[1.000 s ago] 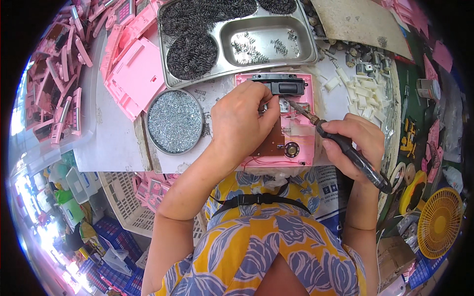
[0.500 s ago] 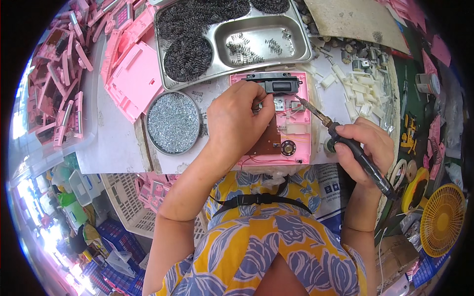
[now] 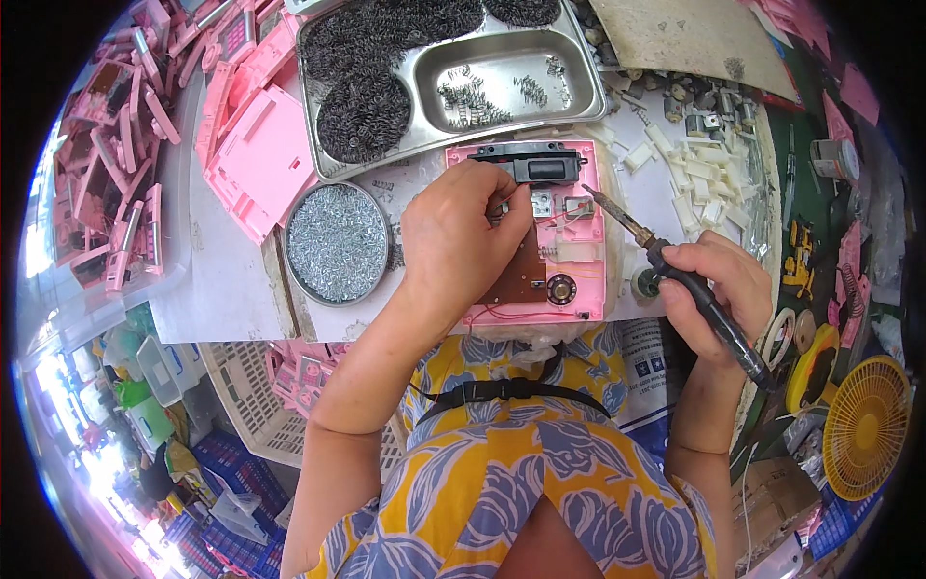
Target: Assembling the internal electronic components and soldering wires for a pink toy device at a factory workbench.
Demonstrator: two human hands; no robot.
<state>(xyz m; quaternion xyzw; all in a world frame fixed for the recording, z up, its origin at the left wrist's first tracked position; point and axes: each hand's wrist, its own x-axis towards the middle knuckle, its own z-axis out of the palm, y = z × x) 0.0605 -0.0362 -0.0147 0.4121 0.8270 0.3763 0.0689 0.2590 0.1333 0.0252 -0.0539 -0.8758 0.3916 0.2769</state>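
A pink plastic case [image 3: 597, 253] lies open on the bench in front of me, with a brown circuit board [image 3: 519, 275], a small round speaker [image 3: 561, 289] and thin wires inside. Across its far end sits a black plastic holder [image 3: 550, 172]. My left hand [image 3: 461, 232] is over the case's left side, thumb and fingers pinched together just below the holder; whatever they grip is hidden. My right hand [image 3: 719, 294] grips a soldering iron [image 3: 702, 301] by its black handle. The iron's tip is above the case's right edge, near the holder's right end.
A metal tray [image 3: 424, 159] of dark springs stands beyond the case. To the left are a round tin [image 3: 292, 253] of small metal pins and stacked pink covers [image 3: 260, 159]. White plastic pieces [image 3: 699, 179] lie at right, near a yellow fan [image 3: 865, 429].
The soldering iron's tip has shifted slightly right, away from the wires by the black holder. My left hand keeps its pinch in nearly the same place.
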